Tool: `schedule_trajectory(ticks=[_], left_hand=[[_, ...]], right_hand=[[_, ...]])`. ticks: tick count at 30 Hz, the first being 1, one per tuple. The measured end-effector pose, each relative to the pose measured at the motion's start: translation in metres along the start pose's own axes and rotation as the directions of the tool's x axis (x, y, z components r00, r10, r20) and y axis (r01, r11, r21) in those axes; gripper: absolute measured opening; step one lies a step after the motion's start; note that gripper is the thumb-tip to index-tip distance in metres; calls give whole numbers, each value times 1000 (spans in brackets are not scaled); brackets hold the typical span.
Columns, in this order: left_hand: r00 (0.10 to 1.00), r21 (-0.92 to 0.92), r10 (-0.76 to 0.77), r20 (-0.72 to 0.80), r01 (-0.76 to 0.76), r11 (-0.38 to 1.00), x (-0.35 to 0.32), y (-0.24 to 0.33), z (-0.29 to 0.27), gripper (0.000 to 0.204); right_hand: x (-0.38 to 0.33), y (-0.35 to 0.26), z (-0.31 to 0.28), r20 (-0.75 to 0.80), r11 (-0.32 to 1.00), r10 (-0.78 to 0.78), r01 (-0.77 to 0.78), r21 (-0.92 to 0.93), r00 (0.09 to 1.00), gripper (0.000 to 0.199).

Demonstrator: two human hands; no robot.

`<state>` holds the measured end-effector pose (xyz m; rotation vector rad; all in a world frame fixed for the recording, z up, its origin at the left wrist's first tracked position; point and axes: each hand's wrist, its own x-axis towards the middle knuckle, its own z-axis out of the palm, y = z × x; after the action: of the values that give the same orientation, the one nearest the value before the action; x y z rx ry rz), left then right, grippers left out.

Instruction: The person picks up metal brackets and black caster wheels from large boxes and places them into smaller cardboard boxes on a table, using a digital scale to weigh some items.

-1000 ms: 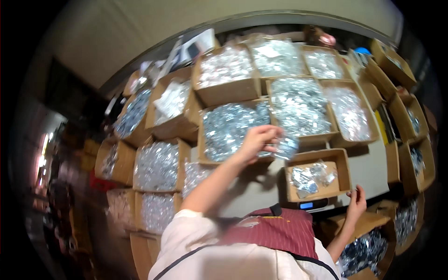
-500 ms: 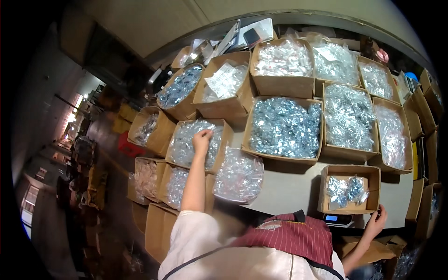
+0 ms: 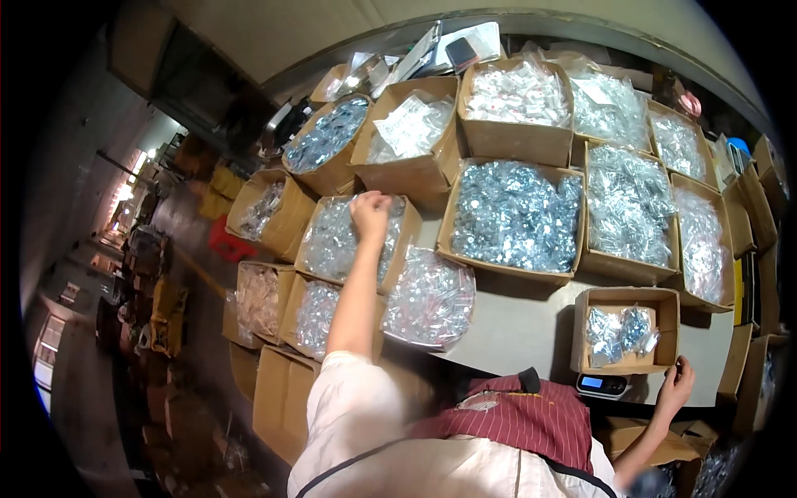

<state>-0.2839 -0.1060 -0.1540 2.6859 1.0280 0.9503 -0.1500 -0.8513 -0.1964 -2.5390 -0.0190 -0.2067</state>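
Note:
Over a cardboard box of clear plastic packets (image 3: 332,241) at the centre left, my left hand (image 3: 370,214) is closed, fingers bent together near the packets by the box's far side. What it pinches, if anything, is too small to make out. My right hand (image 3: 679,385) is at the near right corner of a small cardboard box (image 3: 627,367), its fingertips by the corner, thumb and fingers apart. Inside that box lie a few packets of bluish, shiny metal parts (image 3: 618,332). The box rests on a digital scale (image 3: 603,384) with a lit blue display.
Larger boxes crowd the table: bluish metal parts (image 3: 515,217), silvery packets (image 3: 628,203), white packets (image 3: 516,95). A heaped bag of clear packets (image 3: 429,299) sits right of my left forearm. Papers and a dark phone-like device (image 3: 461,54) lie at the back. More boxes line the right.
My left hand has moved slightly away from me, toward the packet box's far side. My right hand remains at the small box's corner. The whole view has shifted a little.

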Motion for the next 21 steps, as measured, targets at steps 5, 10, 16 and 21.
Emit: schedule_trajectory(ticks=[5, 10, 16, 21], left_hand=[[897, -908, -400, 191, 316, 276, 7, 20, -25, 11], [786, -681, -261, 561, 617, 395, -45, 60, -61, 18], [878, -181, 49, 476, 43, 983, -132, 75, -30, 30], [883, -203, -20, 469, 130, 971, -128, 79, -43, 21]], right_hand=[[-8, 0, -9, -57, 952, 43, -24, 304, 997, 38], [-16, -42, -39, -65, 919, 72, -41, 393, 995, 44], [7, -27, -50, -128, 902, -38, 89, 422, 991, 45], [27, 9, -60, 68, 915, -184, 146, 376, 981, 31]])
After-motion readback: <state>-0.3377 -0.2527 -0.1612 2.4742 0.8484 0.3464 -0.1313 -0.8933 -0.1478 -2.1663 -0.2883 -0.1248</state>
